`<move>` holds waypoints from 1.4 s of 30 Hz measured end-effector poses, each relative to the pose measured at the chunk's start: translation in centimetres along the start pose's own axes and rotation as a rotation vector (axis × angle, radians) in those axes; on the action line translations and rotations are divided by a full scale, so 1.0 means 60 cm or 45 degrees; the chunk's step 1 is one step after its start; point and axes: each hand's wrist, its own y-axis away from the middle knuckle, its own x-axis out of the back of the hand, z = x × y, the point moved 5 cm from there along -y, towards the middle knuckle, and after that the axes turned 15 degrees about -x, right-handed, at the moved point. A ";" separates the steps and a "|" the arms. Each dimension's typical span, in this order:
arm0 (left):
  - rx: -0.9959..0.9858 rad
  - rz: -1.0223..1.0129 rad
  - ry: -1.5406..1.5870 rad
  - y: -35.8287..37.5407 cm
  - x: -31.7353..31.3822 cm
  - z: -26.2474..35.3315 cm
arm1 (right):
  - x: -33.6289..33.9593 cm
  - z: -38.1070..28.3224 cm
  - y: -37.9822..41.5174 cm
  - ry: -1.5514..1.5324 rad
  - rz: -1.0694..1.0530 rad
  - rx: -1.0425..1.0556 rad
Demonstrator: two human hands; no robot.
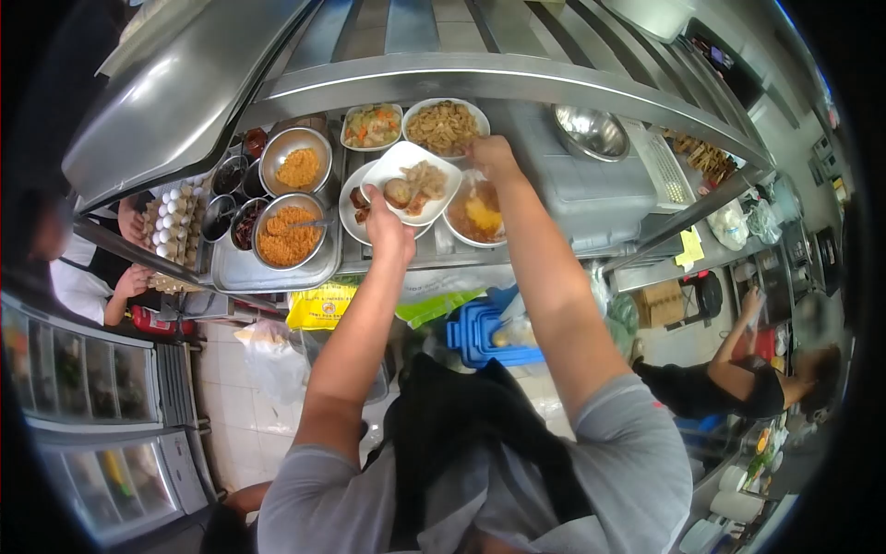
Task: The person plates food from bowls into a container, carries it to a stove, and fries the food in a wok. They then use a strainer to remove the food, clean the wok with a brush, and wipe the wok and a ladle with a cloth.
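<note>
the white bowl (388,166) partly hides the plate (350,224) beneath and the left hand (391,233).

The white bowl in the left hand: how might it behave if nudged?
The bowl is likely stiff, as its smooth white walls show no sagging. It might tip if bumped on the far side, since the left hand grips only its near edge. Its food could slide, lying in loose pieces.

Bright light fills a fisheye-bent view with black corners.
</note>
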 end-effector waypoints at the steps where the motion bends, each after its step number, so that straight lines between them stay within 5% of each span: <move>1: -0.014 0.027 -0.021 -0.002 0.003 0.007 | -0.006 0.002 0.013 -0.085 -0.046 -0.030; 3: 0.021 0.095 -0.058 0.026 0.009 -0.012 | 0.017 0.045 0.037 -0.156 -0.076 -0.122; 6: 0.017 0.164 -0.164 -0.007 -0.018 -0.006 | 0.024 0.008 0.041 -0.283 -0.065 0.111; 11: -0.016 0.055 -0.040 -0.053 -0.021 -0.037 | 0.046 -0.008 0.060 -0.021 0.137 0.289; 21: 0.073 -0.015 -0.083 -0.091 -0.074 -0.047 | 0.059 -0.053 0.152 -0.073 0.010 0.415; 23: 0.097 -0.116 -0.111 -0.097 -0.081 -0.053 | 0.058 -0.063 0.199 0.289 0.180 0.764; 27: 0.121 -0.154 -0.079 -0.099 -0.085 -0.063 | 0.038 -0.046 0.252 0.637 0.338 0.866; 29: 0.144 -0.148 -0.048 -0.096 -0.084 -0.069 | 0.028 -0.039 0.274 0.895 0.558 1.164; 32: 0.173 -0.098 -0.049 -0.085 -0.084 -0.063 | 0.022 -0.023 0.289 1.104 0.606 1.141; 42: 0.081 -0.030 -0.004 -0.078 -0.035 -0.029 | 0.044 -0.057 0.191 0.926 0.759 1.015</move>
